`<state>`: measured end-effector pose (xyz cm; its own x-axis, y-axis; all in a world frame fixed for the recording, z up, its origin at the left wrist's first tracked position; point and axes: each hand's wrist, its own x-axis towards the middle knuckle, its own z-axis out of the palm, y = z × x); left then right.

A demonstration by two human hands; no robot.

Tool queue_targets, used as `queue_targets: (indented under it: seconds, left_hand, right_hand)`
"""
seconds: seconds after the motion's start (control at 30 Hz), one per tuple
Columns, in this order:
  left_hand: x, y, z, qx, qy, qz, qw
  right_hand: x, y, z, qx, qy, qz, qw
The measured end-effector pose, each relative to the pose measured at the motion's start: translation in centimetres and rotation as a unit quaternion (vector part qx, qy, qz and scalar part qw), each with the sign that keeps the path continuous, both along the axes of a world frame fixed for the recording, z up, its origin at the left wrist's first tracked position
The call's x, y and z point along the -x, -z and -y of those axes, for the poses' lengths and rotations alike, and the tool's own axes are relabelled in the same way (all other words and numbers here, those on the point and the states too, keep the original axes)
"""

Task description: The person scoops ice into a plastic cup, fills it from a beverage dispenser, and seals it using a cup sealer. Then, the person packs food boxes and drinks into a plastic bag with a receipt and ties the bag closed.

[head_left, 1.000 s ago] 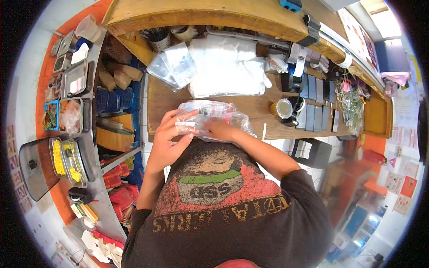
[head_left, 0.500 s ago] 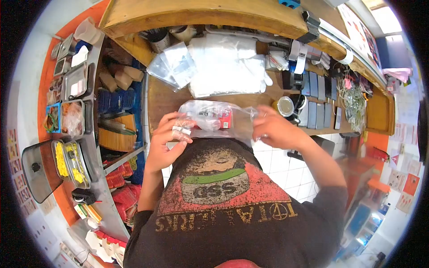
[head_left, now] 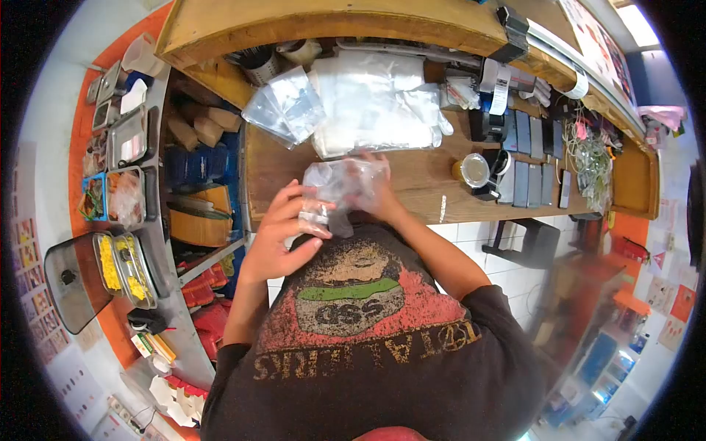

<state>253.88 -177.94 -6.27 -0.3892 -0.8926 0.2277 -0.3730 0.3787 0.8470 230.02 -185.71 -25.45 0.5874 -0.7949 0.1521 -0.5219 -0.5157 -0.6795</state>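
A crumpled clear plastic bag (head_left: 331,180) is between my two hands at the table's front edge. My left hand (head_left: 283,231) lies against its left side, fingers spread, with a small whitish packet or label (head_left: 315,217) by the fingertips. My right hand (head_left: 373,187) is on the bag's right side, blurred and partly behind the plastic, so its fingers are hard to make out. What the bag contains is hidden by folds and glare. Beyond it lie a stack of clear bags (head_left: 371,110) and some smaller clear sachets (head_left: 285,109).
A lidded cup (head_left: 473,170) stands right of my hands, near several phones (head_left: 522,184). A black stool (head_left: 526,242) is below the table's front edge (head_left: 441,213). Metal trays (head_left: 129,140) and tubs of yellow pieces (head_left: 109,261) stand on the left counter.
My right hand pulled the bag's side out to the right, then came back left and onto the bag. The bag is now more bunched, and the red item seen in it earlier is hidden.
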Motion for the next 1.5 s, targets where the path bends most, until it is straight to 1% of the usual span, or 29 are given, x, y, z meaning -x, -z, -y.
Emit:
queue_targets:
  seconds: [0.1,0.13,0.17,0.23,0.27,0.3,0.37,0.43,0.53,0.63,0.67,0.7,0.77,0.83,0.87,0.93,0.97,1.03,1.07,1.1,1.13,1.17,1.2,1.23,1.27,1.33,1.37,1.43,1.5]
  left_hand:
    - [0.4,0.1,0.1,-0.004,0.0,0.026,1.0]
    - [-0.4,0.8,0.3,0.002,-0.011,0.066,0.998]
    - [-0.9,1.7,0.2,-0.033,-0.099,0.033,0.994]
    - [-1.3,5.3,1.8,-0.002,-0.208,-0.076,0.975]
    - [-1.2,7.5,2.5,-0.002,-0.204,-0.077,0.976]
    - [-1.1,9.9,3.1,0.016,-0.153,0.049,0.987]
    - [0.0,14.1,3.6,0.037,-0.097,0.172,0.98]
    - [2.8,16.7,4.3,0.045,-0.052,-0.009,0.998]
    - [3.8,17.5,5.0,0.09,-0.058,0.069,0.992]
    - [4.8,17.9,5.2,0.094,-0.058,0.014,0.994]
    - [5.2,18.2,5.2,0.099,-0.05,0.011,0.994]
    - [5.5,18.5,5.1,0.06,-0.093,-0.014,0.994]
    - [5.7,19.8,4.8,0.024,-0.13,-0.037,0.991]
    - [5.9,20.7,4.4,-0.113,-0.205,-0.107,0.966]
    - [5.9,20.7,4.4,-0.11,-0.202,-0.106,0.967]
    - [6.1,20.3,4.5,-0.231,-0.152,-0.246,0.929]
    - [5.7,19.9,4.6,-0.229,-0.148,-0.245,0.931]
    - [4.5,19.3,4.6,-0.14,-0.032,-0.097,0.985]
    - [4.0,19.5,4.6,-0.104,0.008,-0.049,0.993]
    - [4.0,20.5,4.4,-0.047,0.064,0.078,0.994]
    - [4.7,21.2,4.6,-0.017,0.091,0.143,0.985]
    - [5.4,21.6,4.9,0.017,0.119,0.203,0.972]
    - [7.0,22.1,5.1,-0.025,0.077,0.084,0.993]
    - [7.6,21.5,5.9,-0.02,0.078,0.126,0.989]
    - [8.2,20.4,6.8,-0.015,0.08,0.169,0.982]
    - [8.4,18.2,7.2,-0.008,0.082,0.18,0.98]
    - [8.6,17.7,7.1,-0.005,0.082,0.192,0.978]
    - [8.8,17.5,7.1,0.001,0.076,0.212,0.974]
    - [8.8,17.5,6.9,0.002,0.073,0.224,0.972]
  right_hand:
    - [-0.7,1.3,0.0,-0.052,-0.014,0.06,0.997]
    - [-0.5,2.0,-0.1,-0.093,0.027,0.116,0.988]
    - [-0.4,1.8,-0.2,-0.135,0.068,0.171,0.974]
    - [-0.3,0.3,-0.2,-0.173,0.09,0.194,0.961]
    - [-0.3,-0.5,-0.2,-0.21,0.111,0.216,0.947]
    - [-0.3,-0.4,-0.3,-0.209,0.115,0.216,0.947]
    - [-0.6,-0.1,-0.1,-0.175,0.094,0.182,0.963]
    - [-1.0,-0.1,-0.6,-0.2,0.1,0.203,0.953]
    - [-1.0,-0.6,-0.9,-0.191,0.109,0.212,0.952]
    - [-0.3,-1.2,-1.3,-0.136,0.109,0.188,0.967]
    - [-0.1,-1.4,-1.3,-0.185,0.089,0.194,0.959]
    - [-0.1,-1.6,-1.2,-0.232,0.068,0.2,0.95]
    - [0.0,-1.9,-1.7,-0.204,0.065,0.209,0.954]
    - [0.2,-2.4,-1.7,-0.081,0.031,0.112,0.99]
    - [0.1,-2.9,-1.2,-0.078,0.033,0.114,0.99]
    - [-0.2,-4.1,-0.3,-0.277,0.06,0.122,0.951]
    - [-0.4,-3.4,-0.1,-0.273,0.062,0.125,0.952]
    - [-1.1,-1.3,0.1,-0.399,0.079,0.306,0.861]
    - [-1.3,-2.4,0.0,-0.395,0.082,0.308,0.861]
    - [-1.3,-3.6,-0.4,-0.377,0.056,0.244,0.892]
    - [-1.4,-4.7,-0.7,-0.357,0.03,0.178,0.916]
    - [-1.8,-4.8,-0.9,-0.354,0.033,0.178,0.918]
    - [-2.6,-4.9,-1.1,-0.239,-0.039,0.178,0.954]
    - [-2.9,-5.0,-1.1,-0.12,-0.11,0.175,0.971]
    - [-2.8,-5.6,-0.8,-0.117,-0.107,0.174,0.972]
    - [-2.3,-7.5,-0.2,-0.234,-0.185,0.101,0.949]
    - [-1.4,-9.5,0.8,-0.232,-0.183,0.1,0.95]
    - [2.5,-13.4,4.8,-0.213,-0.295,0.084,0.928]
    - [5.9,-12.7,9.6,-0.333,-0.185,0.109,0.918]
